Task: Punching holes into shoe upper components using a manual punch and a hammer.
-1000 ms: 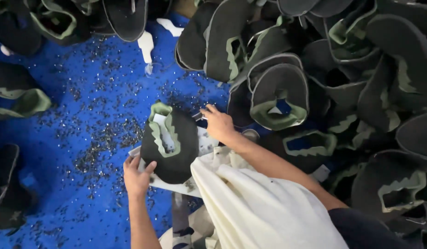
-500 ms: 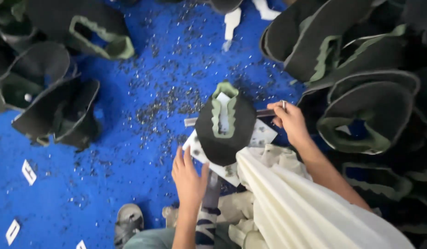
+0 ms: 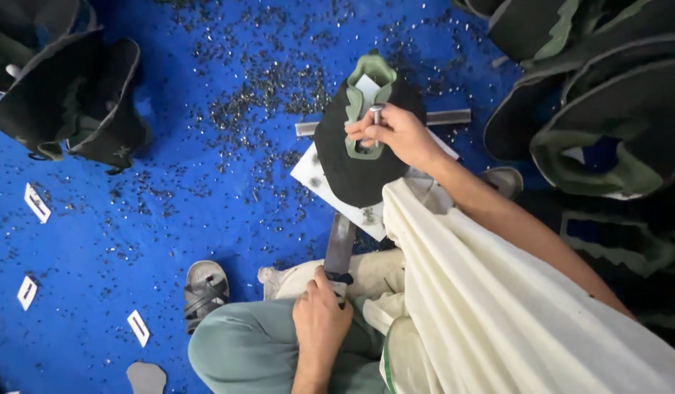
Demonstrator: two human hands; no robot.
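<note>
The left hand (image 3: 321,315) has dropped back to grip a dark handle (image 3: 339,248) at the lap, while the right hand (image 3: 396,133) pinches a small metal punch (image 3: 377,114) on the black shoe upper (image 3: 355,164).

Single head view, steeply downward, close over lap (edges perhaps distorted).

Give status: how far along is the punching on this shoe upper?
Done: black punch-out bits litter the blue floor. In hand: right hand holds a metal punch on the black shoe upper; left hand grips a dark tool. Left: piled uppers; whether punched, can't tell.
</note>
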